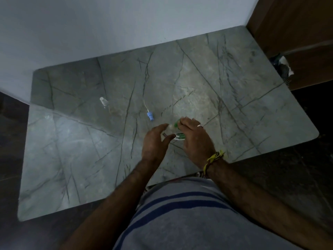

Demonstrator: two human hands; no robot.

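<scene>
Over veined marble (234,87), left hand (155,143) grips clear bottle (178,135), right hand (196,139) pinches green cap (175,124).

Grey veined marble tabletop (90,159) abuts pale wall (108,24). Wooden panel (297,24) stands right. Dark floor (288,177). Lighting is dim.

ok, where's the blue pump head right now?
Head view: the blue pump head lies on the marble table, mid-frame, just beyond the left hand, untouched; a clear plastic piece lies farther left.
</scene>
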